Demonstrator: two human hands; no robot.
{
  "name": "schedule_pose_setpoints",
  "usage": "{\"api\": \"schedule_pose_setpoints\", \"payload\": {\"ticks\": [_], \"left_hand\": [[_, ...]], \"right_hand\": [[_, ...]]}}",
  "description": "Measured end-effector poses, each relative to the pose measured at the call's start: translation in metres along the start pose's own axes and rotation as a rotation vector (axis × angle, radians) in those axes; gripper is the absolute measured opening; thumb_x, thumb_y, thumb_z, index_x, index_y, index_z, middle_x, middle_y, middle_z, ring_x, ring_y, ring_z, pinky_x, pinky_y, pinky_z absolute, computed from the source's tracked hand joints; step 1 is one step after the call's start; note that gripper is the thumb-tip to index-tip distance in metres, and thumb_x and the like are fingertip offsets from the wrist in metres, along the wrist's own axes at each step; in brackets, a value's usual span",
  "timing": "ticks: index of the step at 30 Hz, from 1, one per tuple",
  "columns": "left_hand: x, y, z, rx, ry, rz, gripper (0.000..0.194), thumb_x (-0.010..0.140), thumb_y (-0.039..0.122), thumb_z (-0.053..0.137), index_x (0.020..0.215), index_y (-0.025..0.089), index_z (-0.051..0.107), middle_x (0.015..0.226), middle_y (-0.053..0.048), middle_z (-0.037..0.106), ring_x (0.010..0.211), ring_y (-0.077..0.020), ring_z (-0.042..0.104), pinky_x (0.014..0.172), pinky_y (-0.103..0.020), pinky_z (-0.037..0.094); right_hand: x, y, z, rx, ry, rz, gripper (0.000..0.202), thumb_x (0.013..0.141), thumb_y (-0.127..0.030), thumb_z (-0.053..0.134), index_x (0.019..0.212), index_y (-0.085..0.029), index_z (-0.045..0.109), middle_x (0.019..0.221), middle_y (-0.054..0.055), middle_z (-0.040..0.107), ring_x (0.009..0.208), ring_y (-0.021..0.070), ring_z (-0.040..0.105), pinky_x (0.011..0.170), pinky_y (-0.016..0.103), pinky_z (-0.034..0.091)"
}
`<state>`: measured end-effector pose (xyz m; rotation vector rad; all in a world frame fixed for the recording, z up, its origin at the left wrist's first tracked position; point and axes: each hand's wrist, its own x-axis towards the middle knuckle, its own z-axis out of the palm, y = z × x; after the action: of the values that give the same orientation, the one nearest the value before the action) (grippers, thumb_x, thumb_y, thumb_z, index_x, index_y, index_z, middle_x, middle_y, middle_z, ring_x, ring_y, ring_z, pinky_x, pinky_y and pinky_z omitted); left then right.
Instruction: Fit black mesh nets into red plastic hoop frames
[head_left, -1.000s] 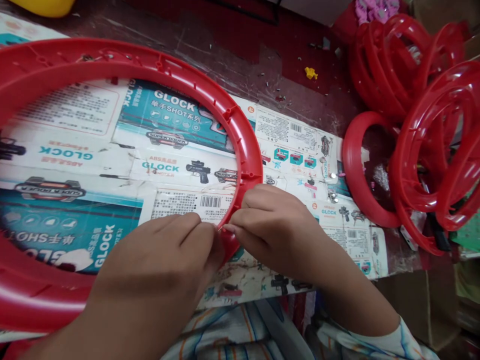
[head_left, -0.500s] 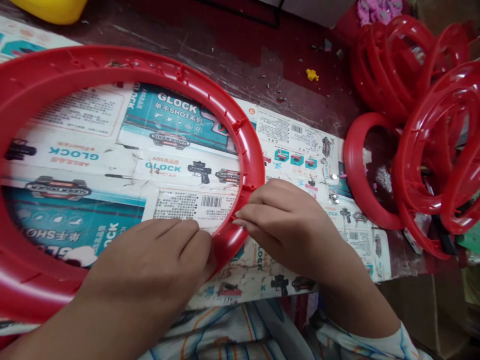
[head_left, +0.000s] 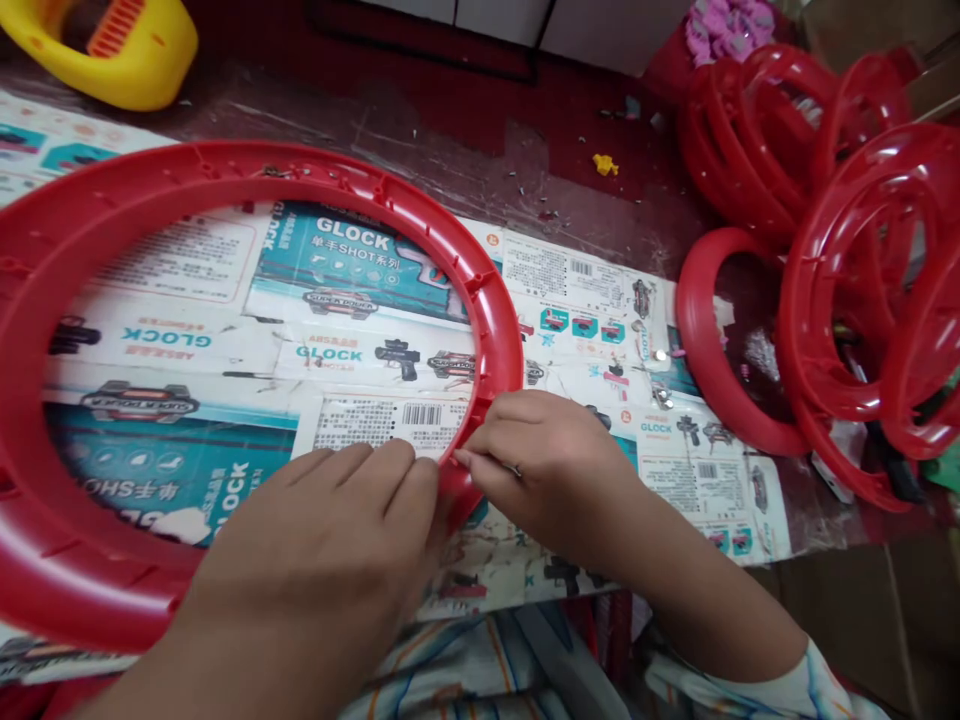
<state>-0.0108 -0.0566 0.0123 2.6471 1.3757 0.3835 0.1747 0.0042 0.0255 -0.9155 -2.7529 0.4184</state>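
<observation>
A large red plastic ring (head_left: pixel 499 330) with an open channel and small posts inside lies over printed cardboard (head_left: pixel 570 350), its near right side under both hands. My left hand (head_left: pixel 337 520) is closed on the ring's near rim, with its fingertips hidden behind the knuckles. Just to the right, my right hand (head_left: pixel 540 470) is closed in a pinch at the ring's right edge, thumb and forefinger pressed against the red plastic. Whether a small part sits between those fingers cannot be seen. Some bits of debris rest in the channel on the far side.
Several red rings (head_left: pixel 832 270) are heaped at the right, and one more red ring (head_left: pixel 697 330) lies beside them. A yellow plastic piece (head_left: pixel 142 60) stands at the back left. Pink pieces (head_left: pixel 727 30) and a small yellow bit (head_left: pixel 604 164) lie toward the back.
My view has shifted, bringing more of the yellow piece into sight. My right hand has moved slightly left and down along the ring, closer to my left hand. Both hands stay on the ring.
</observation>
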Motion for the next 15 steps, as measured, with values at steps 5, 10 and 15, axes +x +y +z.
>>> {"api": "schedule_pose_setpoints", "payload": {"ticks": [5, 10, 15], "left_hand": [[-0.005, 0.002, 0.008, 0.088, 0.044, -0.048, 0.019, 0.086, 0.011, 0.051, 0.07, 0.022, 0.049, 0.061, 0.0, 0.053, 0.052, -0.0187, 0.051, 0.052, -0.032, 0.034], [-0.012, -0.001, 0.008, 0.034, 0.022, 0.021, 0.023, 0.08, 0.003, 0.046, 0.067, 0.023, 0.048, 0.057, 0.0, 0.052, 0.049, -0.0213, 0.052, 0.053, -0.034, 0.035], [-0.022, -0.003, 0.007, 0.011, 0.021, 0.006, 0.031, 0.084, 0.002, 0.037, 0.064, 0.023, 0.049, 0.056, -0.003, 0.053, 0.051, -0.0251, 0.053, 0.057, -0.038, 0.033]], "right_hand": [[-0.001, 0.001, -0.008, 0.117, -0.02, 0.065, 0.021, 0.089, -0.014, 0.058, 0.073, -0.011, 0.07, 0.071, 0.005, 0.065, 0.07, 0.016, 0.057, 0.065, 0.029, 0.044], [0.004, 0.004, -0.018, 0.118, 0.042, 0.011, 0.025, 0.091, -0.013, 0.054, 0.076, -0.009, 0.073, 0.073, 0.007, 0.064, 0.069, 0.0154, 0.054, 0.065, 0.029, 0.043], [0.007, 0.005, -0.009, 0.144, 0.04, 0.02, 0.025, 0.09, -0.01, 0.052, 0.073, -0.009, 0.071, 0.072, 0.006, 0.063, 0.069, 0.0144, 0.054, 0.066, 0.027, 0.043]]}}
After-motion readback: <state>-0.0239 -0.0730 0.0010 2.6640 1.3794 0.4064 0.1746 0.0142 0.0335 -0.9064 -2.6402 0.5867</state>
